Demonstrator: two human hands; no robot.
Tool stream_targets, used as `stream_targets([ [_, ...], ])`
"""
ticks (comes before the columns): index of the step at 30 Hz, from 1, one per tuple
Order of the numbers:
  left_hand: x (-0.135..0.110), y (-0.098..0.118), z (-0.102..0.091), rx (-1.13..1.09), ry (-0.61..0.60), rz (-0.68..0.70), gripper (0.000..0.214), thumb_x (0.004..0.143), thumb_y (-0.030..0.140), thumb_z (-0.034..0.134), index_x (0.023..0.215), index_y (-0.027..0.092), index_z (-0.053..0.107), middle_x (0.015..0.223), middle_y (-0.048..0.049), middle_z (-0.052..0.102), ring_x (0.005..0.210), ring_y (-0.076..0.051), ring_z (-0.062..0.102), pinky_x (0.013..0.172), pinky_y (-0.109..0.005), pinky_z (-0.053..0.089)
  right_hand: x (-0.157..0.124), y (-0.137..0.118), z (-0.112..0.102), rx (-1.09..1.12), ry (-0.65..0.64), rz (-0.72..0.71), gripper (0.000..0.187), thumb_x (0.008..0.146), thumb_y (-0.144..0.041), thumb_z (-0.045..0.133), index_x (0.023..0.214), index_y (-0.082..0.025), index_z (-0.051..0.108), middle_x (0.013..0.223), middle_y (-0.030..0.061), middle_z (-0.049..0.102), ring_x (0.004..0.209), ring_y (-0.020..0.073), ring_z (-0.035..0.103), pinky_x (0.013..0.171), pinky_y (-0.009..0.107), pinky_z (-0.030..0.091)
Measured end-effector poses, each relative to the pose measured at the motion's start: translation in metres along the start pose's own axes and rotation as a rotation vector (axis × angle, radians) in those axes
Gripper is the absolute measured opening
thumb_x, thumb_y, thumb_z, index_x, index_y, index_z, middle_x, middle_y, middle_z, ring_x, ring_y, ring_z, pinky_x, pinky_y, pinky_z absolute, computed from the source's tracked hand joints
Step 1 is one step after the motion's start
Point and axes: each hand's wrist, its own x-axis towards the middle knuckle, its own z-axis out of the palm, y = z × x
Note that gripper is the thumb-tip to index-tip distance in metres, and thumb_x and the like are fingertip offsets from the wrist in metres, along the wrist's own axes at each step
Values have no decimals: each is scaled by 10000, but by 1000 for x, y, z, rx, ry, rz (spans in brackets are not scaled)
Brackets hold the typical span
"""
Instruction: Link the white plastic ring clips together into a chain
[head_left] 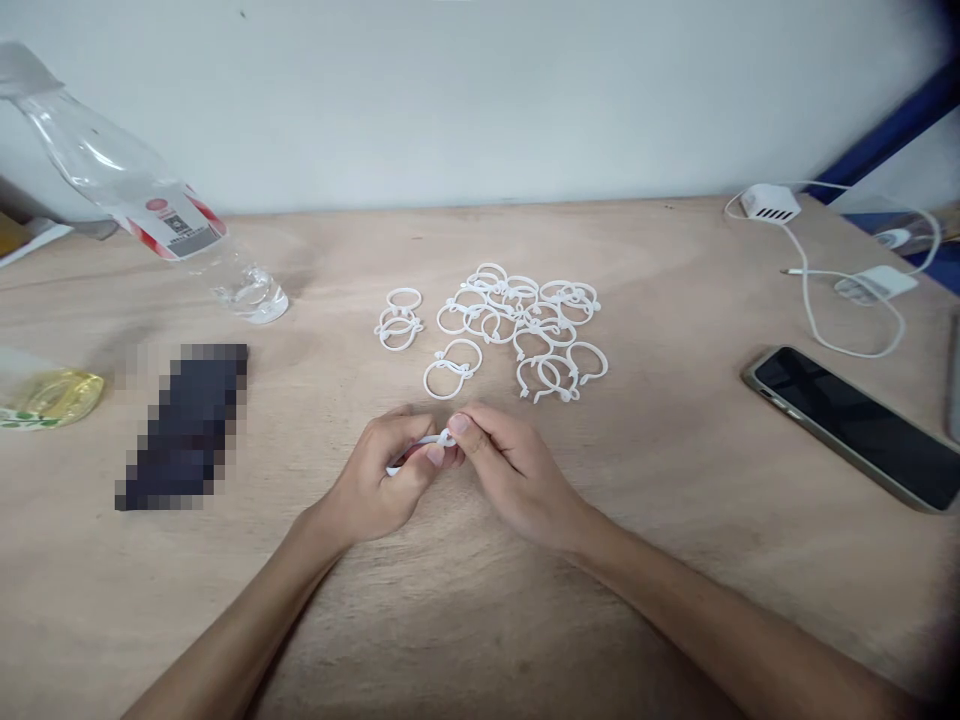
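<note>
My left hand [386, 475] and my right hand [510, 470] meet at the middle of the wooden table [480, 600], both pinched on a white plastic ring [435, 441] held between their fingertips. Most of that ring is hidden by my fingers. Just beyond my hands lies a pile of several white plastic rings [525, 320]. Two smaller clusters lie apart from it: linked rings [399, 320] to the left and another pair of rings [452, 368] nearest my hands.
A clear water bottle [150, 200] lies at the far left, with a yellowish object [49, 395] and a blurred dark item [184, 425] nearer. A black phone [851, 425] lies on the right. White chargers [771, 203] and cable sit at the back right by the wall.
</note>
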Motion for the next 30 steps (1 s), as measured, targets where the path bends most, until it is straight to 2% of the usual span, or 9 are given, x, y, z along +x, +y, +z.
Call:
stream_targets([
  [3,0,-1,1,33,35,27,260,832,319,371,606,193,398,555,28,403,582,-138,397,588,-278,321,2,2,-3,-116,52,-50,310,976,-302,360,739,-189,525,671,-18,535,653,113,518,623,242,415],
  [6,0,-1,1,63,61,80,270,818,295,388,582,204,291,542,41,357,547,-120,344,566,-271,288,6,6,-7,-434,131,-205,238,959,-236,381,851,-182,586,784,34,605,761,160,544,721,301,439],
  [8,0,0,1,61,57,116,253,806,277,400,590,205,289,552,41,368,549,-120,353,572,-271,292,10,10,-8,-658,123,-283,203,932,-191,412,996,-173,604,906,78,624,871,204,547,798,353,439],
  [11,0,2,1,84,56,153,202,764,242,440,611,206,314,585,36,395,586,-129,392,616,-278,330,15,14,-9,-862,68,-241,271,906,-172,448,1138,-182,589,919,89,594,879,229,538,783,376,448],
  [13,1,3,1,137,77,167,172,727,215,477,630,207,335,616,32,424,620,-138,417,660,-290,354,17,16,-8,-909,39,-210,263,895,-169,470,1118,-188,608,891,84,573,856,227,531,759,370,450],
  [19,0,6,2,281,106,173,116,674,177,568,761,201,495,793,-26,555,798,-201,493,757,-343,395,17,17,-8,-916,21,-226,192,887,-119,453,822,-179,623,826,67,555,787,198,511,715,331,397],
  [24,-2,5,0,222,132,171,148,757,310,628,836,201,568,900,-52,581,882,-213,512,821,-362,410,14,15,-11,-929,105,-331,211,919,-133,406,875,-183,607,772,38,560,751,182,500,724,332,327],
  [27,-1,3,0,123,243,91,178,859,355,519,850,184,563,866,-43,591,837,-187,530,778,-324,421,11,13,-11,-921,145,-441,232,911,-107,386,935,-181,605,736,26,565,730,170,501,741,333,309],
  [30,1,3,1,35,347,-91,326,933,383,373,735,175,526,681,3,538,659,-140,495,634,-267,402,10,13,-10,-928,160,-549,274,891,-58,369,945,-200,597,744,21,569,721,155,497,753,332,309],
])
